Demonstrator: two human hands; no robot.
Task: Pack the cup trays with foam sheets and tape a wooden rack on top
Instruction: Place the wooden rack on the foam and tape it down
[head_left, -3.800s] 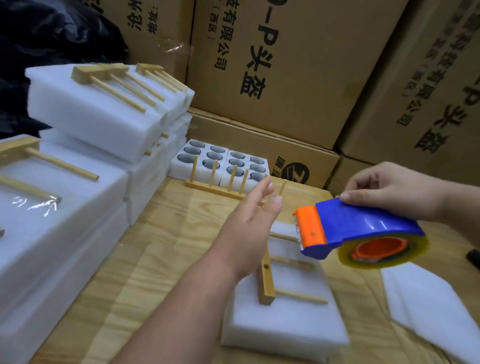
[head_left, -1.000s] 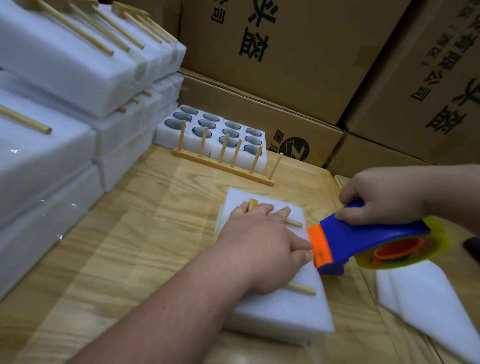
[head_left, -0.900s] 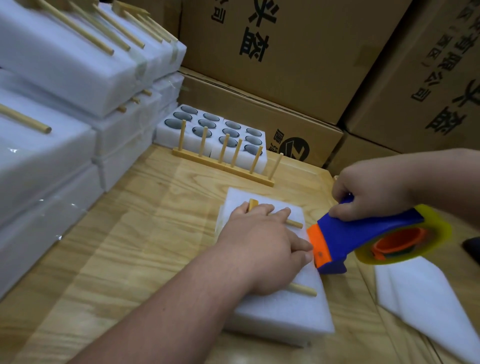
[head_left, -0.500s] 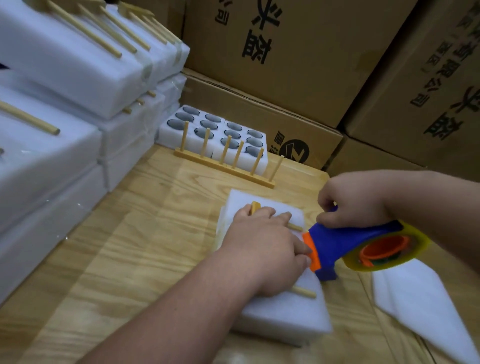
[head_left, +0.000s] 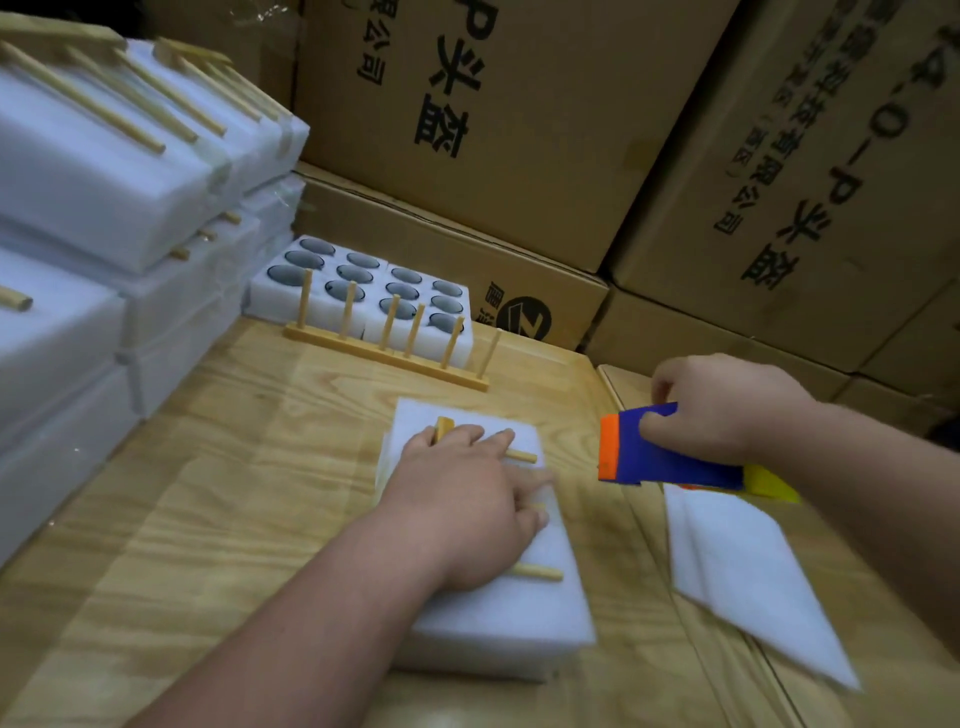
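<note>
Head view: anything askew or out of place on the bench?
Nothing damaged or spilled. The loose foam sheets lie skewed to the bench edge, right of the foam pack. The left hand presses the wooden rack flat on the pack; the right hand holds the tape dispenser clear of it.

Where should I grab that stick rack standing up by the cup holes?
Probably by its flat base bar: the upright wooden rack stands on the table with thin pegs pointing up. Come from the front, since the cup trays sit right behind it, and pinch the bar between two pegs.
</note>
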